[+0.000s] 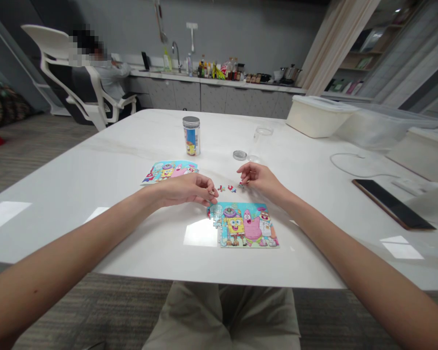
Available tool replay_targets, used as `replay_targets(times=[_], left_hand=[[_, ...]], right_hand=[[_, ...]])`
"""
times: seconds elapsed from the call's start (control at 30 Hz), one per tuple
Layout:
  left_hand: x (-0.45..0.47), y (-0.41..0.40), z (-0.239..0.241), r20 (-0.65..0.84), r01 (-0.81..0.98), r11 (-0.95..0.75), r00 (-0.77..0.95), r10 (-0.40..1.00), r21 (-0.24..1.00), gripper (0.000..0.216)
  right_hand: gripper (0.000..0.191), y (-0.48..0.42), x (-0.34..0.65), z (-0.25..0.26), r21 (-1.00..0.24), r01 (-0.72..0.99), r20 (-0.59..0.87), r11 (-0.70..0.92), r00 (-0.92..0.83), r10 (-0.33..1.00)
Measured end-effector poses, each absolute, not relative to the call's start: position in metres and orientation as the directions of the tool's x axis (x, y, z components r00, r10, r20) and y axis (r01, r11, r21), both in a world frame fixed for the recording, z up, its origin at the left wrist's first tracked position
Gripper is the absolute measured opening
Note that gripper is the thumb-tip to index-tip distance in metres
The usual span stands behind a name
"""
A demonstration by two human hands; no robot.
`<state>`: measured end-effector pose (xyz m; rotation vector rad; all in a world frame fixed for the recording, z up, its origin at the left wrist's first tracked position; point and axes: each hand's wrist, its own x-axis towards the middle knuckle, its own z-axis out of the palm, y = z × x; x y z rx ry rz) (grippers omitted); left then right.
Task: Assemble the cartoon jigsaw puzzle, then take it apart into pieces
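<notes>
A jigsaw puzzle [251,226] with cartoon characters lies on the table in front of me, its left edge jagged and with gaps. My left hand [191,189] hovers at the puzzle's upper left corner, thumb and fingers pinching a small puzzle piece [212,193]. Beyond the puzzle's top edge, the curled fingers of my right hand [256,176] are at another puzzle piece [241,185], partly hidden by them. Two loose pieces, one red and white [231,188] and one smaller [221,188], lie between my hands. A printed picture sheet [168,171] is partly behind my left hand.
A lidded jar [191,137] with a cartoon label stands behind the sheet. Further right are a metal lid [240,155] and a clear empty jar [263,142]. A phone [392,204], a cable and white bins [319,116] occupy the right side. A person sits far left.
</notes>
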<state>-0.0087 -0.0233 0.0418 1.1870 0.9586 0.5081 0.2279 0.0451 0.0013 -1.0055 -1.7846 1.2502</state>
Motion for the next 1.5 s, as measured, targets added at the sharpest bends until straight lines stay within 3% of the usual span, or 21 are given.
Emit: replay_targets(times=[0.3, 0.77, 0.97, 1.2, 1.4, 1.5], left_hand=[[-0.010, -0.024, 0.043, -0.357, 0.190, 0.303, 0.541, 0.761, 0.934, 0.009], [-0.009, -0.024, 0.042, -0.355, 0.150, 0.325, 0.503, 0.788, 0.934, 0.022], [-0.009, -0.022, 0.037, -0.306, 0.233, 0.228, 0.391, 0.868, 0.945, 0.023], [-0.010, -0.020, 0.036, -0.301, 0.373, 0.163, 0.348, 0.888, 0.913, 0.024], [-0.012, -0.015, 0.031, -0.256, 0.467, 0.116, 0.250, 0.934, 0.877, 0.037], [-0.014, -0.013, 0.029, -0.182, 0.462, 0.030, 0.286, 0.941, 0.886, 0.025]], right_hand=[[0.035, 0.045, 0.229, 0.002, -0.937, 0.220, 0.164, 0.272, -0.409, 0.898], [0.026, 0.043, 0.228, 0.004, -0.952, 0.199, 0.138, 0.233, -0.400, 0.906], [0.031, 0.040, 0.228, 0.005, -0.960, 0.189, 0.120, 0.208, -0.394, 0.911], [0.036, 0.030, 0.223, 0.015, -0.975, 0.146, 0.072, 0.165, -0.496, 0.865], [0.031, 0.022, 0.221, 0.022, -0.962, 0.150, 0.096, 0.228, -0.596, 0.797], [0.029, 0.022, 0.222, 0.020, -0.963, 0.136, 0.100, 0.234, -0.624, 0.775]])
